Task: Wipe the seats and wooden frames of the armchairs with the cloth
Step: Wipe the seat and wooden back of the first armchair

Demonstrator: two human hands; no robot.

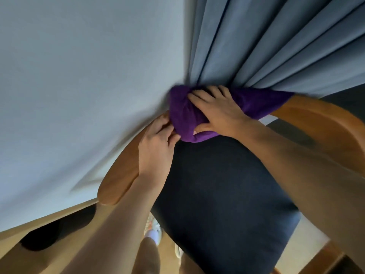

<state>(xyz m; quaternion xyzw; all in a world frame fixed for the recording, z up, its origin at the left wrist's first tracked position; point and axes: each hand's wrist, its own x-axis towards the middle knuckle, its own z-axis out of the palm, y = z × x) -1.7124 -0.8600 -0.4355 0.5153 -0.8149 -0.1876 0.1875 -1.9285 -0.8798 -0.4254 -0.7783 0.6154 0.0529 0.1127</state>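
Note:
A purple cloth (184,115) is draped over the curved wooden back rail of an armchair (324,123), at the centre of the head view. My right hand (217,111) lies flat on the cloth, fingers spread and thumb tucked under its lower fold, pressing it onto the rail. My left hand (156,143) rests on the left wooden armrest (116,177), its fingertips pinching the cloth's lower left edge. The dark navy seat cushion (221,194) lies below both hands.
A pale grey wall (79,86) fills the left half, close behind the chair. Grey-blue pleated curtains (276,42) hang at the upper right, touching the chair back. Wooden floor (39,246) and my white shoes (154,230) show below.

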